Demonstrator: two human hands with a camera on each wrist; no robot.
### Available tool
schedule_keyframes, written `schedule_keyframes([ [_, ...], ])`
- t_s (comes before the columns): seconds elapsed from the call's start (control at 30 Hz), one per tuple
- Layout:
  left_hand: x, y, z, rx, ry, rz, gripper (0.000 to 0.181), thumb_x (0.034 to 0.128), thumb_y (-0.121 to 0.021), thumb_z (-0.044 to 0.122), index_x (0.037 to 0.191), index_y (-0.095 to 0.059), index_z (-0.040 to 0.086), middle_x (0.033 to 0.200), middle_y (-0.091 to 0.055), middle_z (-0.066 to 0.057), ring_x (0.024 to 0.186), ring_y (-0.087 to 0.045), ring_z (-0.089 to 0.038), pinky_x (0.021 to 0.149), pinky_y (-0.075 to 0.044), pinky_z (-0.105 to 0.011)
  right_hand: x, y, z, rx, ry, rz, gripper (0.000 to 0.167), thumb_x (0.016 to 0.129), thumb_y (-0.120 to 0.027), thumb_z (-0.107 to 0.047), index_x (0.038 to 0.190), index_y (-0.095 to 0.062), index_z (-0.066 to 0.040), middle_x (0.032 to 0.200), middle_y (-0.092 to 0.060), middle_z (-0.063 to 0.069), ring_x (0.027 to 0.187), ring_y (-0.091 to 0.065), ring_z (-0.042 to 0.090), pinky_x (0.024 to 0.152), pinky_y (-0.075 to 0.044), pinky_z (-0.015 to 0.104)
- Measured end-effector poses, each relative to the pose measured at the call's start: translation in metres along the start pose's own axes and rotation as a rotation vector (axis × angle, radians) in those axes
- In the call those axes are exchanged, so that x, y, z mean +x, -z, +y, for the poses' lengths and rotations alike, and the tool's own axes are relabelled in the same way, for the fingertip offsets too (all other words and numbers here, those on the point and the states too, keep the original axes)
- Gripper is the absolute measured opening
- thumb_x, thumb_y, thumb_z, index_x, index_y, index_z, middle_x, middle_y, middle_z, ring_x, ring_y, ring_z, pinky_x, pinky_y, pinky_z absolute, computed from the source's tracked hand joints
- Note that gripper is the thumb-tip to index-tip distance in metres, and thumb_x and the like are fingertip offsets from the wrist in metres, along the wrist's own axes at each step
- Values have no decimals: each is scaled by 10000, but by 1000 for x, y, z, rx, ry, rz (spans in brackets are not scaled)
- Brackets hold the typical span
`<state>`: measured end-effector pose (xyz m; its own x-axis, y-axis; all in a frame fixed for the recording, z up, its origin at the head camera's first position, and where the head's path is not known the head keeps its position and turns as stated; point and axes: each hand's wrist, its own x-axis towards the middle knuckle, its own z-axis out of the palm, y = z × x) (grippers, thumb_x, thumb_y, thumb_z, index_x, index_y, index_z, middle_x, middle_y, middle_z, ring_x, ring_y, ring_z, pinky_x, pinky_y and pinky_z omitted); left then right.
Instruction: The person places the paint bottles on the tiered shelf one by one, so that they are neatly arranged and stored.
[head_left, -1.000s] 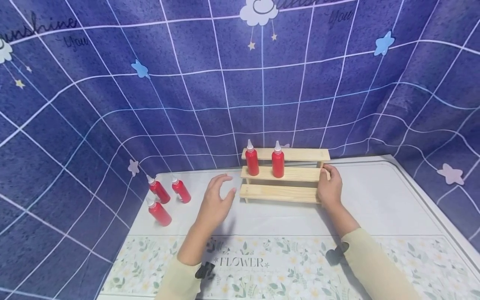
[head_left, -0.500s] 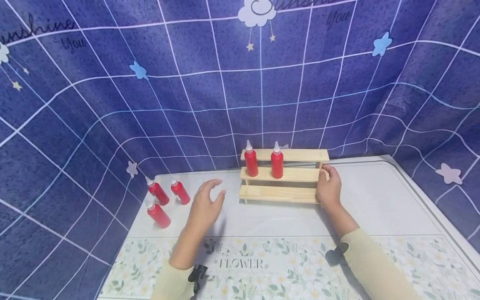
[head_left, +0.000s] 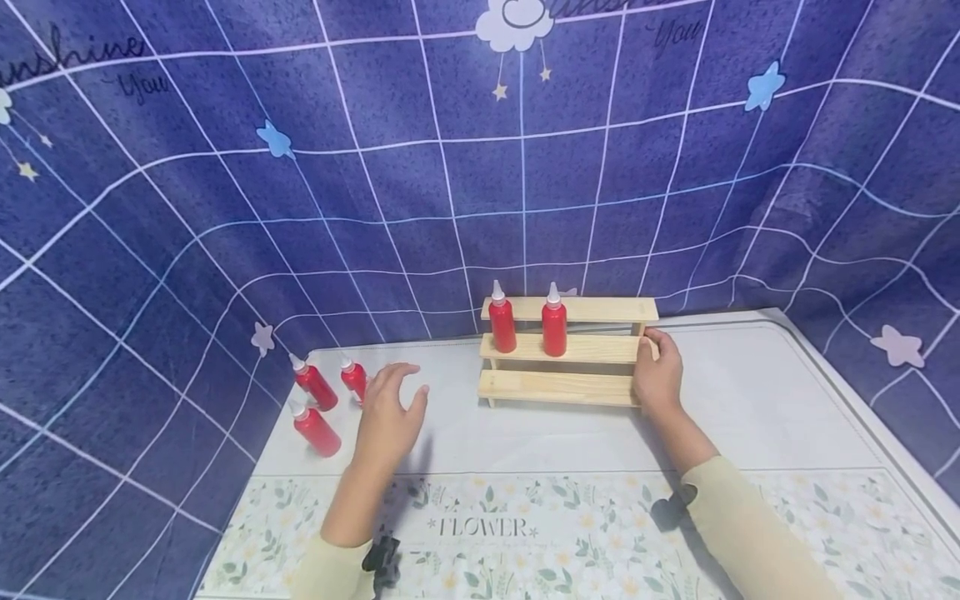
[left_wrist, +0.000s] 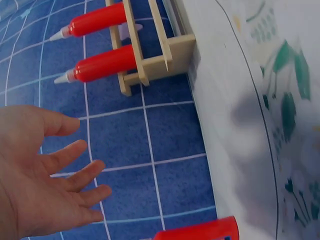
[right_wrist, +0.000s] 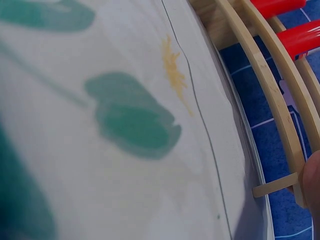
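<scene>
My left hand [head_left: 390, 421] is held over the table with its fingers spread and nothing in them, just right of a red bottle [head_left: 353, 379] that it partly covers. In the left wrist view the same hand [left_wrist: 55, 172] shows an empty palm. My right hand [head_left: 660, 375] grips the right end of a three-tier wooden rack [head_left: 558, 385]; a bit of it [right_wrist: 312, 187] shows at the rack's end in the right wrist view. Two red bottles with pale nozzles, one on the left [head_left: 502, 327] and another [head_left: 554, 329], stand upright on the middle tier.
Two more red bottles stand at the table's left, one behind [head_left: 316, 387] and one in front [head_left: 318, 432]. A floral strip [head_left: 540, 533] with the word FLOWER crosses the front of the white table. A blue gridded curtain [head_left: 480, 183] hangs behind and at both sides.
My left hand has moved left, away from the rack and up to the nearest of the bottles on the left. My right hand has stayed on the rack.
</scene>
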<state>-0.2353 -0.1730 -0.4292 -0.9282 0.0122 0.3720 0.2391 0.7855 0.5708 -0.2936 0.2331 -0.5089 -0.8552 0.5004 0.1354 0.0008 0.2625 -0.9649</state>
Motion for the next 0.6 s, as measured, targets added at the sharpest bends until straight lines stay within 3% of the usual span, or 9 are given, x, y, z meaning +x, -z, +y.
schedule_keyframes([
  [0.1,0,3,-7,12,5,7,385,992,-699,206,1345,-657,58,1468,-603,-153,1474,-486,-389,1338,-169,-631,0,0,1,-3,2,2,417,1120,-424,-198,1473,-521,2,1596,-503,225,1596,-342,387,1350,-229,532],
  [0.33,-1,13,-17,50,92,-24,454,1012,-659,253,1421,-603,62,1542,-538,-172,1454,-463,-437,1239,-358,-620,-1,0,1,-10,-8,1,422,1121,-426,-205,1481,-516,-4,1604,-496,218,1604,-330,380,1354,-220,528],
  [0.43,-3,16,-21,62,112,-23,468,1011,-659,248,1433,-593,56,1547,-529,-186,1419,-472,-441,1203,-387,-613,-1,0,1,-7,-16,-5,428,1125,-420,-215,1489,-507,-8,1611,-489,214,1611,-318,375,1357,-211,528],
  [0.5,-4,17,-24,64,111,0,464,1004,-669,235,1422,-599,47,1539,-528,-202,1419,-461,-447,1198,-382,-611,-1,0,1,-6,-16,-2,426,1123,-421,-209,1487,-509,-6,1613,-488,214,1611,-318,372,1358,-211,522],
  [0.6,-6,17,-28,87,78,81,464,984,-681,191,1409,-599,25,1527,-516,-234,1458,-429,-460,1216,-367,-626,-1,0,0,0,-15,2,423,1121,-424,-201,1485,-512,-4,1617,-484,215,1612,-316,372,1359,-208,521],
])
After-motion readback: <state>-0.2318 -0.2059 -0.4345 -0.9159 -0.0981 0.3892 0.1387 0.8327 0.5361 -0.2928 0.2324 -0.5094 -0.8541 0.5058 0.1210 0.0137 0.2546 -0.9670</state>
